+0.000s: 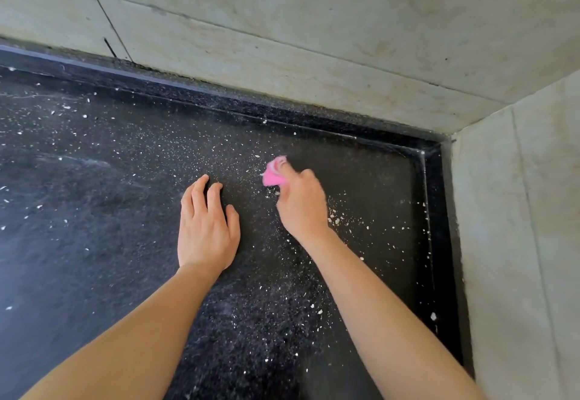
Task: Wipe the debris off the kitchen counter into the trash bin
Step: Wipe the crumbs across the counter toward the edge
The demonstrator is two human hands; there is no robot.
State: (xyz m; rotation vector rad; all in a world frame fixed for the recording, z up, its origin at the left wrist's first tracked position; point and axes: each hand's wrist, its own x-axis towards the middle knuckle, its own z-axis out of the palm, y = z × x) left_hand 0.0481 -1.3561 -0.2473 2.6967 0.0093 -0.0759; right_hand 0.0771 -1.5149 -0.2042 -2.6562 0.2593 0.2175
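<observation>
Right hand point(301, 202), grip pinching a bunched pink cloth point(273, 175) against the dark surface point(94, 242). White debris point(335, 220) lies scattered round the grip (thickest beside the wrist). Left hand point(205, 230) rests alongside, fingers spread flat. Long overlapping strokes would likely gather it best.

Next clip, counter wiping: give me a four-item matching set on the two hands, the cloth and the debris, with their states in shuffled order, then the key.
Things:
1. left hand
2. right hand
3. pink cloth
4. debris

States:
a. bunched up in a fist
b. white specks scattered about
c. open over the counter, holding nothing
d. gripping the cloth

Pairs: 1-c, 2-d, 3-a, 4-b.
</observation>
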